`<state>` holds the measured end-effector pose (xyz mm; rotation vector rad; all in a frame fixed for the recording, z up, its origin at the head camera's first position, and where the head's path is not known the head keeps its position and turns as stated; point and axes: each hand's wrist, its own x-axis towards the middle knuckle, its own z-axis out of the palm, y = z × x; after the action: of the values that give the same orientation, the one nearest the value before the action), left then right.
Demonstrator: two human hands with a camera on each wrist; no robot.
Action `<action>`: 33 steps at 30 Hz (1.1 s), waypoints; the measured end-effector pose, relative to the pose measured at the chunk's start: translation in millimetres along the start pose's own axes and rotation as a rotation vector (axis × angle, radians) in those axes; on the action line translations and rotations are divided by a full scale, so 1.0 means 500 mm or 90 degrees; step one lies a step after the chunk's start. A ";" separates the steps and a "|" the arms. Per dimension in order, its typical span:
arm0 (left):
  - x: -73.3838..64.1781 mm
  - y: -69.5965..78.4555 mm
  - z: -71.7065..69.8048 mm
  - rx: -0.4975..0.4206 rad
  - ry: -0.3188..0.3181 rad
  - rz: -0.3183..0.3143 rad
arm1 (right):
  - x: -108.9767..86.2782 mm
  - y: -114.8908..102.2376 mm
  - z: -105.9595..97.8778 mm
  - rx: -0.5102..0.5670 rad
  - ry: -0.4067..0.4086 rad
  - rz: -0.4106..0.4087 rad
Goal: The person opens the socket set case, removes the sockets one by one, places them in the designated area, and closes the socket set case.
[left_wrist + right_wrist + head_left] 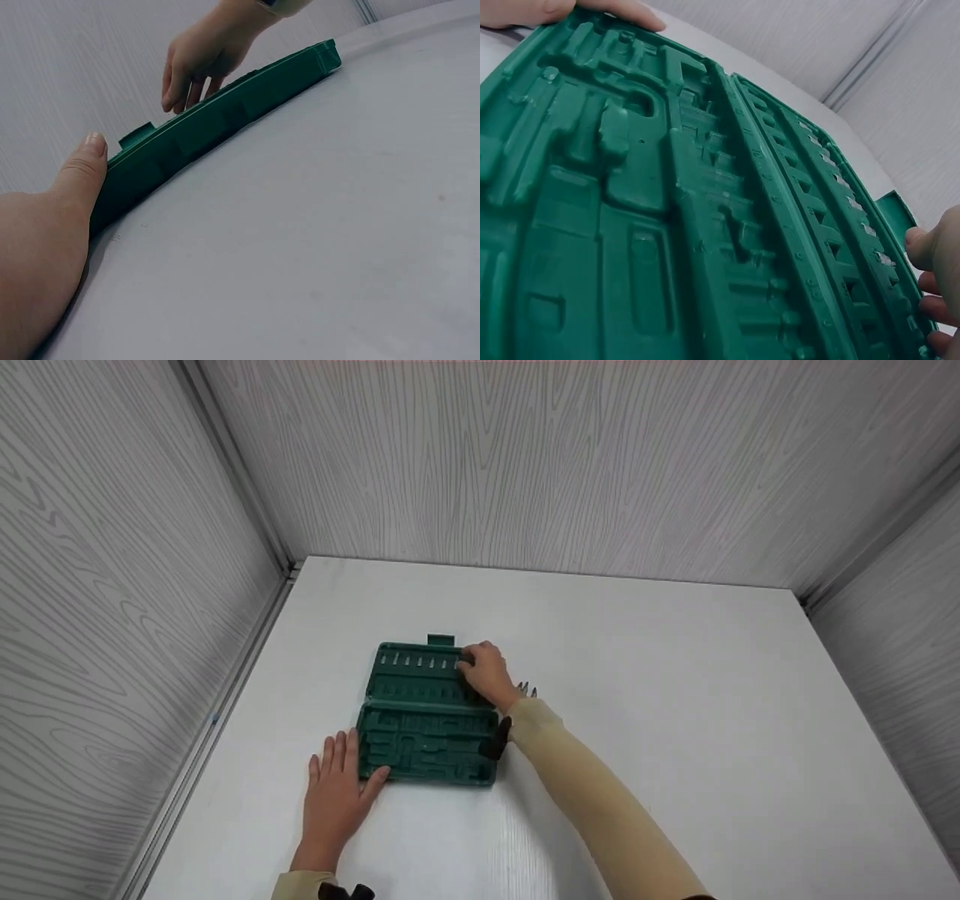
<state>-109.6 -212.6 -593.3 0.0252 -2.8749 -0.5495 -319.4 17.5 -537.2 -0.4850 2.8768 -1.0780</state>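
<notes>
A green plastic bit case (427,744) lies opened flat on the white table. A row of small silver screwdriver bits (419,662) stands in its far half; the near half has bare moulded recesses. My right hand (489,671) is at the far right end of that row, fingers bent down at the case; whether a bit is between the fingertips is hidden. The right wrist view shows its thumb (921,249) beside the last visible bit (885,259). My left hand (337,791) lies with straight fingers along the case's near left corner, thumb touching the near edge.
Several loose bits (526,688) stand on the table just right of the case, partly behind my right wrist. A green latch flap (441,640) sticks out from the far edge. Grey wood-grain panels (525,465) enclose the white table (675,697) at the back and sides.
</notes>
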 end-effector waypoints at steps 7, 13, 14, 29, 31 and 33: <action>-0.002 -0.002 0.000 0.001 0.001 -0.004 | 0.006 -0.022 0.014 -0.098 -0.025 0.027; -0.001 -0.003 -0.001 0.002 -0.002 -0.007 | 0.014 -0.028 0.024 -0.092 -0.027 0.072; -0.001 -0.003 -0.001 0.002 -0.004 -0.006 | 0.014 -0.027 0.024 -0.087 -0.027 0.082; -0.001 0.000 0.006 -0.001 0.009 0.005 | 0.009 -0.028 0.031 -0.067 -0.005 0.132; -0.001 0.000 0.006 0.000 0.007 0.003 | 0.009 -0.028 0.033 -0.071 -0.007 0.132; -0.002 -0.001 0.005 0.003 0.006 0.000 | 0.009 -0.027 0.035 -0.064 -0.008 0.132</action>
<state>-109.3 -212.3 -596.2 0.0272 -2.8677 -0.5408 -317.7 -4.6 -541.4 -0.1900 2.9003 -0.8996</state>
